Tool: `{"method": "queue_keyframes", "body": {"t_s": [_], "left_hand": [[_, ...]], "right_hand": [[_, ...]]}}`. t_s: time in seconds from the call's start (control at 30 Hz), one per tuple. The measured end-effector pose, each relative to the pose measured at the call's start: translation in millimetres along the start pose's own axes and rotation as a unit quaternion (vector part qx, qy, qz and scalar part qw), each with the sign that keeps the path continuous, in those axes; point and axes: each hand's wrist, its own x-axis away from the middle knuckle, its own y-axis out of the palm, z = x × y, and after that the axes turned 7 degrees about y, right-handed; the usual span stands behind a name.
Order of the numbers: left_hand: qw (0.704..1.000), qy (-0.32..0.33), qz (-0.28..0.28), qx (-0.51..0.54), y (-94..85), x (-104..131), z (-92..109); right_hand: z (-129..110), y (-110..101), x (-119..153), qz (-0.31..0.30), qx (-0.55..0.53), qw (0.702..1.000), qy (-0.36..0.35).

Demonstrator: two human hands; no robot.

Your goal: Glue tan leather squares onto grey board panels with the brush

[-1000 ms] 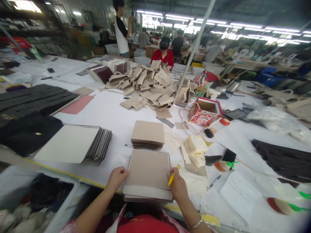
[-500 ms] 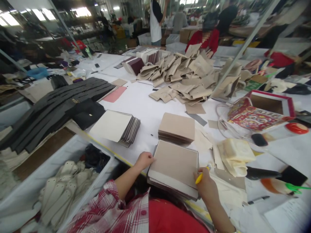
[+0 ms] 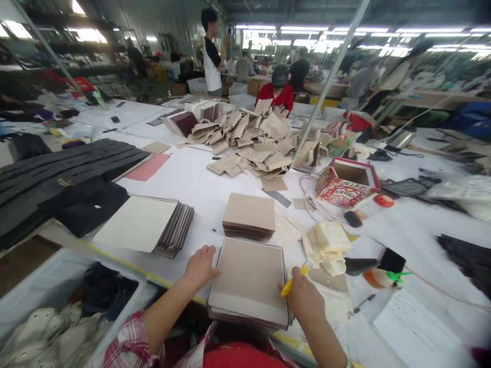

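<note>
The left hand (image 3: 201, 268), loosely open, touches the near stack (image 3: 249, 316) at its left edge; the right hand (image 3: 306, 297) grips the yellow tool (image 3: 286, 289) beside its right. Light, even fingertip pressure best keeps it square.

three nearby panel stacks (image 3: 249, 271), one yellow tool (image 3: 293, 281), one patterned box (image 3: 339, 191), one pen (image 3: 364, 303)

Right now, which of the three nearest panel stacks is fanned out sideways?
The pale-topped stack on the left: its panels slant in a fan. The near brown-topped stack and the smaller brown-topped stack behind it lie flat.
</note>
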Motion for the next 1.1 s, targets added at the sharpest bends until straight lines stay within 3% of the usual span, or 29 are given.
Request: {"method": "queue_keyframes", "body": {"t_s": [0.1, 0.2, 0.33, 0.43, 0.53, 0.63, 0.77, 0.83, 0.93, 1.0, 1.1], "left_hand": [[0.991, 0.107, 0.070, -0.037, -0.3, -8, 22], [0.971, 0.200, 0.127, -0.025, 21.7, -17, 41], [0.963, 0.247, 0.106, -0.036, 58.8, -21, 45], [0.963, 0.249, 0.096, -0.040, 68.1, -20, 39], [0.961, 0.257, 0.101, -0.035, 64.9, -14, 37], [0.956, 0.278, 0.096, -0.021, 63.2, -1, 41], [0.953, 0.287, 0.096, 0.012, 66.7, 16, 47], [0.953, 0.284, 0.100, 0.026, 67.6, 19, 47], [0.952, 0.288, 0.101, 0.033, 67.4, 19, 45], [0.950, 0.293, 0.099, 0.031, 67.3, 18, 44], [0.949, 0.298, 0.104, 0.025, 68.1, 17, 44]], "right_hand": [[-8, 2, -11, 0.092, -0.049, 0.993, -0.061], [-28, 23, -27, 0.164, -0.155, 0.957, -0.181], [-49, 60, -38, 0.191, -0.207, 0.921, -0.270], [-49, 65, -37, 0.183, -0.214, 0.920, -0.273], [-40, 39, -33, 0.146, -0.243, 0.926, -0.248], [-37, -3, -32, 0.070, -0.343, 0.925, -0.149], [-74, -39, -42, -0.070, -0.544, 0.835, -0.045], [-104, -39, -50, -0.134, -0.577, 0.805, -0.027], [-128, -25, -59, -0.157, -0.572, 0.805, -0.003], [-116, -16, -64, -0.142, -0.566, 0.812, 0.017], [-62, -12, -65, -0.100, -0.551, 0.826, 0.061]]}}
